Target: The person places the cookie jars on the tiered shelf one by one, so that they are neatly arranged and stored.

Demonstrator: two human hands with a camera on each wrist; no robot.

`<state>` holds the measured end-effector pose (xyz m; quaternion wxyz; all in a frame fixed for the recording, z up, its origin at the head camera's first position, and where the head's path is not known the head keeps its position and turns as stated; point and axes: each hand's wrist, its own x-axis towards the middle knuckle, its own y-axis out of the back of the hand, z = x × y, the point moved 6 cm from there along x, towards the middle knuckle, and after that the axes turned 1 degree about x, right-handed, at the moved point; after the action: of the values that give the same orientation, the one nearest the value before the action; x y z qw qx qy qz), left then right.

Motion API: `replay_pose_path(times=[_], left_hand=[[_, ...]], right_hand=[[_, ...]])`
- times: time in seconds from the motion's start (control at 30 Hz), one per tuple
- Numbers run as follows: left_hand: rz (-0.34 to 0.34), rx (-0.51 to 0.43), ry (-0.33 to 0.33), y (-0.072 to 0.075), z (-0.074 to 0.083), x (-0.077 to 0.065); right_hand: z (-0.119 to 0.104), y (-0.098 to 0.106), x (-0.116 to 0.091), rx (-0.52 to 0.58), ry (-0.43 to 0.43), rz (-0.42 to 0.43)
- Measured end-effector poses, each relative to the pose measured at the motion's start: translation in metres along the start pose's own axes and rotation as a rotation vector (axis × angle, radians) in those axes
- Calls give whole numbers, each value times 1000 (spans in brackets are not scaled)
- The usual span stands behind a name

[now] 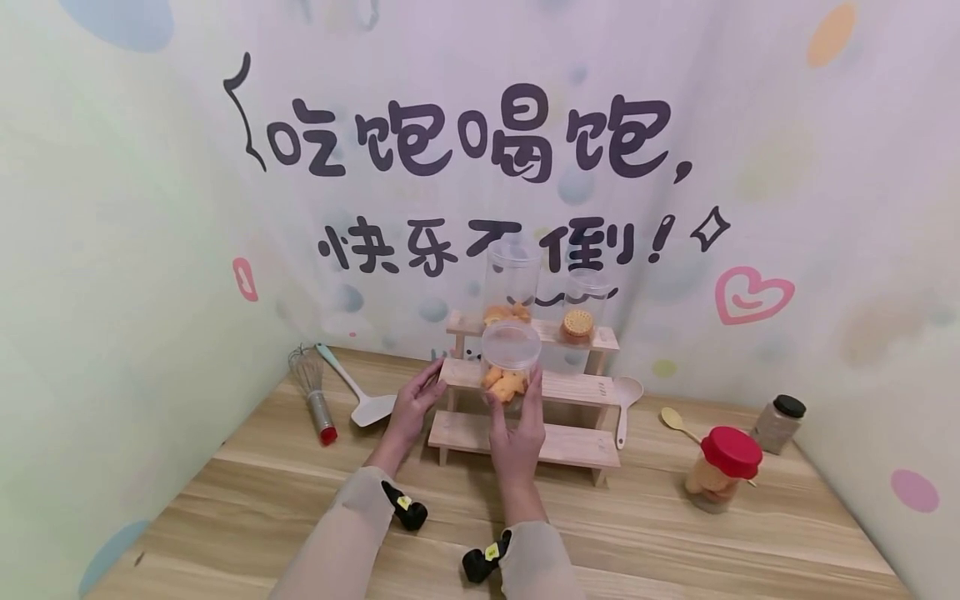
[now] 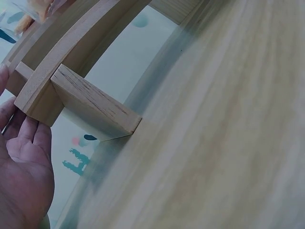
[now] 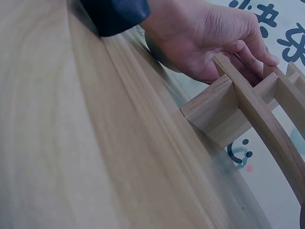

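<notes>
My right hand holds a clear lidded jar of cookies, thumb at its front and fingers along its right side. The jar is at the middle step of a three-step wooden display stand; whether its base touches the step is hidden. At the stand's left end, my left hand grips the wood, as the left wrist view shows with fingers against the step's end. On the top step stand a taller clear jar of cookies and a smaller jar of round biscuits.
Left of the stand lie a whisk and a white spatula. To its right are a pale spoon, a yellow spoon, a red-topped cookie jar and a black-lidded jar. A printed curtain hangs behind.
</notes>
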<state>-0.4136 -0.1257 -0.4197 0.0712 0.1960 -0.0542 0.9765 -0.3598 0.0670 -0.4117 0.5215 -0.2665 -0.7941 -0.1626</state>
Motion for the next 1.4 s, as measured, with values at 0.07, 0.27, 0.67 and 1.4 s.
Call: replay_pose_path(times=[0.07,0.27,0.67,1.4], left_hand=[[-1,-4,-2,0,0,0],[5,-12,6,0,0,0],[0,-21,-1,3,-16,7],[58,-42,-8,6,-31,9]], right_hand=[[1,-1,0,-3,-4,-6],[4,-2,-1,-28,-29,-15],[4,0,-1,-57,-34,-11],[2,0,2,-54,-36,-5]])
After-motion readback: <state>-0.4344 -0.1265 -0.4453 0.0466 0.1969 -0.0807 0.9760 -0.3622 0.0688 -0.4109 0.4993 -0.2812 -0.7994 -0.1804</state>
